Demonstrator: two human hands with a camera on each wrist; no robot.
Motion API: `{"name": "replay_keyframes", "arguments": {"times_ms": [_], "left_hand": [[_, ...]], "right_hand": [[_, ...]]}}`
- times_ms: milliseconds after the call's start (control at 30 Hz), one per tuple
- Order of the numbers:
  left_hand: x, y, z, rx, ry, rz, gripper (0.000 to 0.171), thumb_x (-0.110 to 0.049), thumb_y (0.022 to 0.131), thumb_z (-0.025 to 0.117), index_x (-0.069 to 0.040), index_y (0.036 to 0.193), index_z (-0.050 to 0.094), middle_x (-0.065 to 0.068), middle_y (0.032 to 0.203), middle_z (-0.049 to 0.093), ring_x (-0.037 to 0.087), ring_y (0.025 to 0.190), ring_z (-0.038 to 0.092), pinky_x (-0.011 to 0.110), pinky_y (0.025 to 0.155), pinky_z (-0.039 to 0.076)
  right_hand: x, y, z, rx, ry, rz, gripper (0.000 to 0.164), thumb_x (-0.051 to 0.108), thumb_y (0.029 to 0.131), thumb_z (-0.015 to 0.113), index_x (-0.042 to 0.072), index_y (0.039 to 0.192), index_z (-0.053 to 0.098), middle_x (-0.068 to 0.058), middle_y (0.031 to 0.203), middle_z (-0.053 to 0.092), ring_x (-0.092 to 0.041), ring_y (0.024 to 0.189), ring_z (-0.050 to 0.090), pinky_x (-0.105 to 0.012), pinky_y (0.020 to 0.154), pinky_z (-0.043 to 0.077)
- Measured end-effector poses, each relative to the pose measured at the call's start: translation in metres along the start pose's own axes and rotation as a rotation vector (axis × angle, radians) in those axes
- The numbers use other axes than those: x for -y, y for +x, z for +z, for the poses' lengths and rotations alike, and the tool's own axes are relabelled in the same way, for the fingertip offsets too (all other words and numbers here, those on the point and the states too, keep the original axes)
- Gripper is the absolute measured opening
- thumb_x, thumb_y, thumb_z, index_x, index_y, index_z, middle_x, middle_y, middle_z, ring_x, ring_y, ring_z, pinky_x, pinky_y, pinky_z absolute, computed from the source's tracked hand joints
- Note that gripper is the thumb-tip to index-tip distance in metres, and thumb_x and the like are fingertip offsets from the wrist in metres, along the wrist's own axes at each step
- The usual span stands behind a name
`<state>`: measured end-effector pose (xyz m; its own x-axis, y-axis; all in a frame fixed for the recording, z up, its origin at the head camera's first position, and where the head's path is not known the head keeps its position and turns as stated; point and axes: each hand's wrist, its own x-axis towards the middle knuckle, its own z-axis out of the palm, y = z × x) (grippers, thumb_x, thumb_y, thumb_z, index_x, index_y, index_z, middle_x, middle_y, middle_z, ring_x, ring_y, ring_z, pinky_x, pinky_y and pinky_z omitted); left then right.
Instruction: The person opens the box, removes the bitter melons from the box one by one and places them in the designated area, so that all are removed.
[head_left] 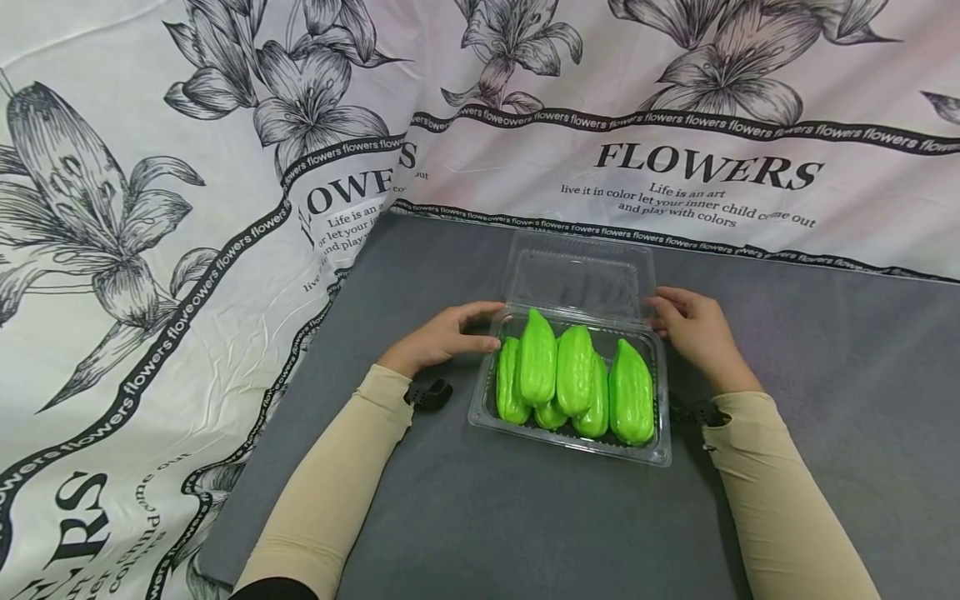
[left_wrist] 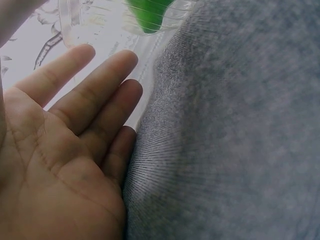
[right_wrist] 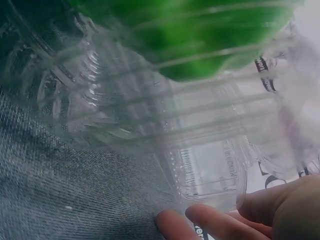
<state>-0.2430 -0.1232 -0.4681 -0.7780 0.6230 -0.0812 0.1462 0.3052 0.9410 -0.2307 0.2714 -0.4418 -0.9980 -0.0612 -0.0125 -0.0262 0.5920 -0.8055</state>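
Note:
A clear plastic clamshell container (head_left: 570, 446) stands on the grey table with its lid (head_left: 577, 271) folded back. Several bright green, ribbed, pod-shaped fruits or vegetables (head_left: 573, 367) lie inside, some on top of others. My left hand (head_left: 446, 337) is at the container's back left corner, thumb and fingers spread by the rim. In the left wrist view its fingers (left_wrist: 105, 90) are nearly straight and hold nothing. My right hand (head_left: 697, 329) is at the back right, where its thumb (right_wrist: 260, 202) and fingertips pinch the edge of the lid.
Grey cloth covers the table (head_left: 510, 525) around the container. Behind and to the left hangs a white curtain (head_left: 510, 158) printed with black flowers and lettering. A dark band (head_left: 429, 394) is on the left wrist, and another (head_left: 697, 412) on the right.

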Motion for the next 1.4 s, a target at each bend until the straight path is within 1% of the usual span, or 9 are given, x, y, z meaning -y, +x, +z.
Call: {"name": "replay_keyframes", "arguments": {"times_ms": [400, 467, 533, 633, 700, 800, 900, 1133, 1400], "left_hand": [[0.001, 0.000, -0.001, 0.011, -0.022, -0.005, 0.075, -0.035, 0.098, 0.076, -0.014, 0.162, 0.043, 0.010, 0.166, 0.040, 0.029, 0.155, 0.034, 0.055, 0.123, 0.032], [0.001, 0.001, -0.001, 0.013, -0.022, -0.005, 0.076, -0.037, 0.098, 0.076, -0.014, 0.162, 0.043, 0.010, 0.167, 0.040, 0.029, 0.155, 0.033, 0.055, 0.123, 0.032], [0.001, 0.001, 0.000, 0.014, -0.019, -0.005, 0.077, -0.039, 0.097, 0.076, -0.014, 0.162, 0.043, 0.010, 0.167, 0.039, 0.030, 0.155, 0.033, 0.055, 0.123, 0.033], [0.001, 0.001, 0.000, 0.015, -0.016, -0.006, 0.076, -0.038, 0.098, 0.076, -0.014, 0.162, 0.043, 0.011, 0.167, 0.039, 0.030, 0.155, 0.033, 0.055, 0.122, 0.033], [0.001, 0.001, 0.000, 0.015, -0.015, -0.008, 0.074, -0.035, 0.099, 0.075, -0.014, 0.162, 0.043, 0.011, 0.167, 0.039, 0.030, 0.155, 0.033, 0.055, 0.122, 0.033], [0.001, 0.000, 0.000, 0.015, -0.020, -0.011, 0.072, -0.031, 0.099, 0.074, -0.014, 0.162, 0.043, 0.010, 0.167, 0.039, 0.030, 0.155, 0.033, 0.055, 0.122, 0.033], [0.000, 0.000, 0.000, 0.015, -0.024, -0.009, 0.071, -0.030, 0.099, 0.074, -0.014, 0.162, 0.043, 0.011, 0.166, 0.040, 0.030, 0.155, 0.034, 0.055, 0.122, 0.033], [0.002, 0.000, 0.000, 0.013, -0.018, 0.009, 0.087, -0.055, 0.092, 0.078, -0.013, 0.161, 0.044, 0.011, 0.166, 0.040, 0.031, 0.155, 0.034, 0.056, 0.122, 0.033], [0.003, 0.000, 0.000, 0.008, -0.024, 0.008, 0.085, -0.053, 0.093, 0.077, -0.013, 0.161, 0.044, 0.011, 0.166, 0.040, 0.030, 0.155, 0.034, 0.056, 0.122, 0.033]], "right_hand": [[0.006, 0.000, -0.004, 0.065, -0.043, 0.021, 0.059, 0.028, 0.114, 0.045, -0.012, 0.156, 0.037, -0.035, 0.141, 0.059, 0.010, 0.078, 0.060, -0.012, 0.069, 0.052], [0.007, -0.001, -0.006, 0.092, -0.060, 0.025, 0.062, 0.030, 0.114, 0.046, -0.013, 0.158, 0.034, -0.036, 0.144, 0.056, 0.000, 0.085, 0.066, -0.014, 0.072, 0.053], [0.008, -0.002, -0.007, 0.118, -0.082, 0.029, 0.065, 0.032, 0.114, 0.046, -0.013, 0.159, 0.031, -0.036, 0.146, 0.053, -0.015, 0.096, 0.072, -0.021, 0.079, 0.055], [0.011, -0.005, -0.008, 0.152, -0.109, 0.032, 0.069, 0.035, 0.113, 0.045, -0.013, 0.160, 0.027, -0.037, 0.149, 0.050, -0.039, 0.113, 0.070, -0.038, 0.091, 0.057], [0.013, -0.006, -0.008, 0.166, -0.108, 0.038, 0.071, 0.036, 0.113, 0.045, -0.012, 0.161, 0.025, -0.037, 0.151, 0.048, -0.046, 0.119, 0.067, -0.050, 0.097, 0.055], [0.016, -0.008, -0.009, 0.170, -0.122, 0.043, 0.074, 0.039, 0.113, 0.044, -0.012, 0.161, 0.023, -0.037, 0.153, 0.045, -0.049, 0.126, 0.062, -0.059, 0.102, 0.051], [0.019, -0.009, -0.012, 0.160, -0.173, 0.035, 0.077, 0.042, 0.112, 0.044, -0.014, 0.161, 0.022, -0.037, 0.154, 0.043, -0.052, 0.132, 0.055, -0.063, 0.104, 0.048], [0.026, -0.014, -0.025, 0.110, -0.255, 0.017, 0.084, 0.045, 0.111, 0.048, -0.013, 0.162, 0.017, -0.035, 0.160, 0.037, -0.054, 0.139, 0.047, -0.068, 0.107, 0.043], [0.042, -0.023, -0.034, 0.137, -0.280, 0.011, 0.085, 0.049, 0.110, 0.048, -0.008, 0.165, 0.016, -0.032, 0.162, 0.035, -0.054, 0.143, 0.042, -0.069, 0.108, 0.042]]}}
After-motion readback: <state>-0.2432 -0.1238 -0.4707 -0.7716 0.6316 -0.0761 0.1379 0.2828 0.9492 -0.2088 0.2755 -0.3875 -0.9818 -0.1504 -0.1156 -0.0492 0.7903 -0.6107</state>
